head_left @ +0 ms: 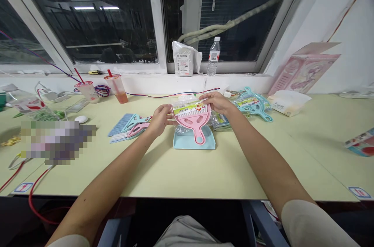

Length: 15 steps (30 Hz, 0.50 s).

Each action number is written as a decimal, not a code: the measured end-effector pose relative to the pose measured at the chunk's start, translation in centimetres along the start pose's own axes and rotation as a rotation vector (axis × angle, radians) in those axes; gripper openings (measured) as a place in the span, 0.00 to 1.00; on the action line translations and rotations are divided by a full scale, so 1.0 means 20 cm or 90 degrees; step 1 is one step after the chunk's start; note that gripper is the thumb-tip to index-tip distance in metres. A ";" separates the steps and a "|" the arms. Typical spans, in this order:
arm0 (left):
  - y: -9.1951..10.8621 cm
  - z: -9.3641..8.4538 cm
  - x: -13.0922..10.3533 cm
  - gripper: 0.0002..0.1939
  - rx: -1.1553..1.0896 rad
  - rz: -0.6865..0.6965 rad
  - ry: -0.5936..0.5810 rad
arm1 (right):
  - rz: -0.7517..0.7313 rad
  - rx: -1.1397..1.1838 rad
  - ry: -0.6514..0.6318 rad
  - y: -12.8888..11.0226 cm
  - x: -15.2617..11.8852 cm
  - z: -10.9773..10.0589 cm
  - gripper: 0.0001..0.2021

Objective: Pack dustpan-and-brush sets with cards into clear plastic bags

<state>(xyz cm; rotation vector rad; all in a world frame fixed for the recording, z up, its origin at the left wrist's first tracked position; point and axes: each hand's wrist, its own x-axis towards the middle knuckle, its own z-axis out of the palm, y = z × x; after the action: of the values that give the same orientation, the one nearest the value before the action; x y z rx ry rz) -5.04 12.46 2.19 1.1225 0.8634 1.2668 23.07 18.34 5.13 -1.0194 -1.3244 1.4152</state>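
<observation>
Two bare hands are holding a pink packaged set [191,120] over the middle of the table [222,177], its handle pointing toward the wearer and its label and white bristles lying along the far side. The left hand [160,120] is pinching the left edge of the clear wrapping between thumb and fingers, while the right hand [217,102] is pinching the upper right corner; gripping at opposite sides is probably spreading the slack film and steadying the set, leaving handle and label uncovered. Beneath it, a light-blue dustpan [194,143] is resting on the table, partly hidden by the set; whether the two are touching cannot be told. Beside the left hand, a blue brush [124,124] and a pink brush [131,133] are lying loose, one overlapping the other, their bristles facing away from the hands. Beyond the right forearm, blue packaged sets [254,104] are lying near the wall, apparently grouped apart from the unwrapped pieces, an arrangement that is seemingly leaving the near table strip free for both forearms.
</observation>
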 end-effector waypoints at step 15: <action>-0.02 0.01 -0.01 0.12 0.055 -0.037 0.049 | -0.018 -0.142 -0.040 -0.02 -0.02 0.04 0.06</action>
<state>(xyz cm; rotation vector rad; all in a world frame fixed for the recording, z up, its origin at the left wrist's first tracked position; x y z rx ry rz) -4.76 12.25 1.85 1.1137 1.0104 1.2411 22.48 17.71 5.51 -1.1031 -1.5628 1.3078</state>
